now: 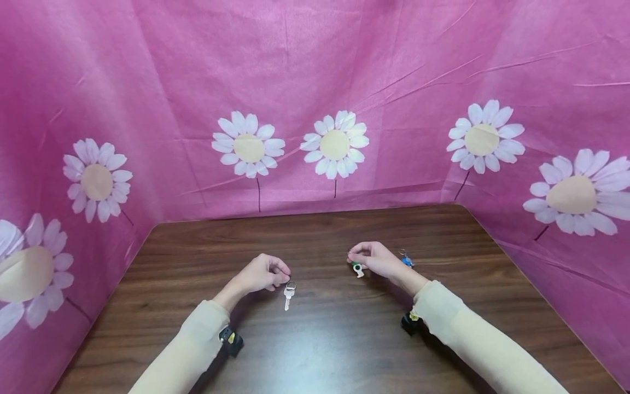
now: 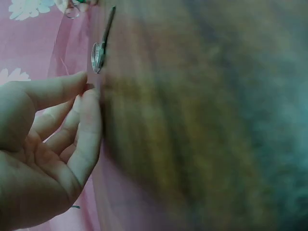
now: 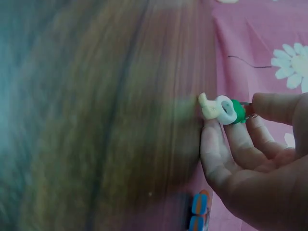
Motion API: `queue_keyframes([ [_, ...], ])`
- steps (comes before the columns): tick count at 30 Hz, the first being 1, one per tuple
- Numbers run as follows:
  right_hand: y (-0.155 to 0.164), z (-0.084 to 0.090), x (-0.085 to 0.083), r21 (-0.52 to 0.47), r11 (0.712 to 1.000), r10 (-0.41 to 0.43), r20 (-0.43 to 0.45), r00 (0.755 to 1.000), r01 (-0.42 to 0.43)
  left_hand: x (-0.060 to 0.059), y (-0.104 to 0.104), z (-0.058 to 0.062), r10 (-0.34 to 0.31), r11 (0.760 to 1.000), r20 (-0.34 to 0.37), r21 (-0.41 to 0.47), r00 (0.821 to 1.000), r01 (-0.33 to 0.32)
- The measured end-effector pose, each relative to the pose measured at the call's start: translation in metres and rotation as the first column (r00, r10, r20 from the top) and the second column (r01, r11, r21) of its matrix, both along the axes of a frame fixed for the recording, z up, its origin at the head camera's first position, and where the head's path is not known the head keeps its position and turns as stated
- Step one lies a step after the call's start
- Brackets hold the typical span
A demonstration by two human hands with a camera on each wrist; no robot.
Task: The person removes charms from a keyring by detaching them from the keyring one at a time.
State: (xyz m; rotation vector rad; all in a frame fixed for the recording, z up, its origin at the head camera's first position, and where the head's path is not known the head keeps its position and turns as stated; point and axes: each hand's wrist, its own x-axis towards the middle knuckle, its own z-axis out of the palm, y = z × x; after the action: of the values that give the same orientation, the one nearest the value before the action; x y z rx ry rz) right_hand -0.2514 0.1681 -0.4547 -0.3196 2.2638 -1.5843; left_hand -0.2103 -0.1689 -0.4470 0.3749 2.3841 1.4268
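My left hand pinches at the ring end of a silver key, thumb against fingertips. In the left wrist view, a small dark bit shows between the fingertips, right by the metal ring. The key points toward the front edge of the table. My right hand holds a small keychain figure, green at the top with a white ring-shaped middle and a cream lower end. Thumb and fingers grip it by its metal ring, and the figure tips down close over the table.
A blue keychain with its own metal ring lies on the wooden table, just beyond my right wrist. Its blue and orange parts show low in the right wrist view. Pink cloth printed with daisies rises around the back and sides.
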Motion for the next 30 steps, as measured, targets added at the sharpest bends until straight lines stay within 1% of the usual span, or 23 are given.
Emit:
queue_keyframes([
  [3,0.0,0.0,-0.003,0.054,0.998,-0.026,-0.035,0.999,0.027,-0.001,0.001,0.004,-0.029,0.999,-0.011,-0.027,1.0,0.029],
  [5,0.002,0.001,-0.005,0.061,0.997,-0.038,-0.052,0.998,0.041,-0.001,0.003,0.006,-0.042,0.998,-0.006,-0.036,0.999,0.042],
  [7,0.003,0.001,-0.007,0.045,0.998,-0.042,-0.059,0.997,0.045,-0.002,0.005,0.006,-0.06,0.997,-0.02,-0.056,0.998,0.059],
  [11,0.004,-0.001,-0.01,0.037,0.998,-0.048,-0.059,0.997,0.05,-0.002,0.01,0.004,-0.103,0.987,-0.107,-0.135,0.989,0.089],
  [13,0.004,-0.001,-0.011,0.039,0.998,-0.05,-0.062,0.997,0.053,-0.002,0.013,0.004,-0.11,0.984,-0.129,-0.157,0.986,0.09],
  [15,0.004,0.0,-0.011,0.047,0.997,-0.056,-0.067,0.996,0.059,-0.002,0.015,0.004,-0.091,0.984,-0.126,-0.163,0.988,0.07],
  [17,0.003,0.001,-0.01,0.058,0.997,-0.044,-0.09,0.995,0.049,-0.001,0.016,0.004,-0.056,0.987,-0.106,-0.154,0.993,0.04],
  [20,0.0,0.002,-0.01,0.112,0.992,-0.036,-0.127,0.991,0.05,-0.003,0.016,0.004,-0.001,0.988,-0.111,-0.155,0.994,-0.016],
  [22,-0.002,0.003,-0.01,0.158,0.986,-0.033,-0.15,0.988,0.057,-0.004,0.015,0.004,0.024,0.987,-0.124,-0.153,0.992,-0.042],
  [24,-0.004,0.004,-0.01,0.202,0.977,-0.041,-0.16,0.986,0.074,-0.004,0.014,0.003,0.029,0.987,-0.144,-0.153,0.989,-0.051],
  [26,-0.005,0.005,-0.01,0.224,0.971,-0.049,-0.164,0.985,0.085,-0.005,0.013,0.003,0.029,0.987,-0.159,-0.15,0.987,-0.053],
  [30,-0.006,0.005,-0.011,0.219,0.971,-0.057,-0.162,0.985,0.092,-0.005,0.011,0.004,0.031,0.988,-0.181,-0.142,0.983,-0.057],
])
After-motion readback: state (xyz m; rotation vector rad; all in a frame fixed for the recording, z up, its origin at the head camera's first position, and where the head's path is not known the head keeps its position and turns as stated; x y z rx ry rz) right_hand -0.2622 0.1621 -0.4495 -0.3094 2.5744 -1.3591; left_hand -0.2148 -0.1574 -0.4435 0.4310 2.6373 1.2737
